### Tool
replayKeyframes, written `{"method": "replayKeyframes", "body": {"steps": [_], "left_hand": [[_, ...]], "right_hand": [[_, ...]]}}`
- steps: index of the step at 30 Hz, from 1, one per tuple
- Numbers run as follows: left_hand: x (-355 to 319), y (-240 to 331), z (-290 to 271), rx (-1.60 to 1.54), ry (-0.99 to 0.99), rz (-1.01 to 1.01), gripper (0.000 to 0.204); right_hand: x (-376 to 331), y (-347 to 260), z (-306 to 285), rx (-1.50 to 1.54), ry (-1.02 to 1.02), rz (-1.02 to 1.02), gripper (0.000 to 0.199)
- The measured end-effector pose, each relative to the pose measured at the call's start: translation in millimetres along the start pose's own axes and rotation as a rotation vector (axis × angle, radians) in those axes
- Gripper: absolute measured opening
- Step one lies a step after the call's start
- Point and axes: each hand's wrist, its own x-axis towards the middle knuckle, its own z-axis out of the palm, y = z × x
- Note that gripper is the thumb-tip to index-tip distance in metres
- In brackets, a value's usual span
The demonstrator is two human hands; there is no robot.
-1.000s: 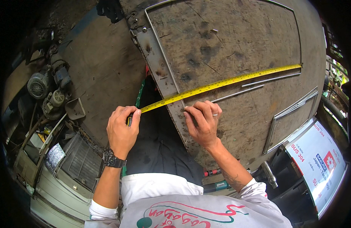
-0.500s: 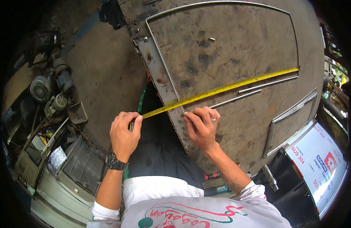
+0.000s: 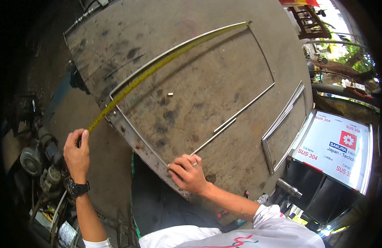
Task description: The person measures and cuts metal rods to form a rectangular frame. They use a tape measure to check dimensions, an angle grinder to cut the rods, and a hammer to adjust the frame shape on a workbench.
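My left hand [image 3: 77,155] is closed around a tape measure whose case is mostly hidden by the fingers. Its long yellow blade [image 3: 145,75] stretches out over the workbench [image 3: 215,78], the far end at the upper right corner of a bent thin metal rod frame [image 3: 244,107]. The blade runs close along the frame's far side. At the near corner of that frame, by the bench edge, my right hand [image 3: 189,173] pinches the rod between thumb and fingers. The rod's two loose ends overlap side by side on the near side.
A small metal piece [image 3: 170,94] lies inside the frame. More bent rod frames [image 3: 267,151] are stacked at the bench's right. Beyond them stands a black box with a printed white sheet [image 3: 323,128], near a shiny metal cylinder [image 3: 289,188]. Motors [image 3: 32,159] sit at lower left.
My left hand has moved left with the tape measure. The blade has swung from across the frame's near side to along its far side. My right hand still pinches the near corner; the view has shifted.
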Motion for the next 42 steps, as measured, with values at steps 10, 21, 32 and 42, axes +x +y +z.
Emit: {"method": "replayKeyframes", "body": {"steps": [10, 21, 32, 42], "left_hand": [[2, -14, -6, 0.055, -0.038, -0.039, 0.025], [8, -34, -9, 0.073, 0.02, -0.031, 0.028], [28, -30, -8, -0.031, -0.05, 0.029, 0.027], [32, -17, -9, 0.003, -0.061, -0.047, 0.027]], "right_hand": [[2, -7, 3, -0.027, 0.025, 0.036, 0.032], [5, -7, 8, -0.062, 0.044, -0.039, 0.031], [126, 95, -56, -0.083, 0.394, -0.154, 0.024], [348, 362, -234, 0.68, 0.626, 0.589, 0.047]]}}
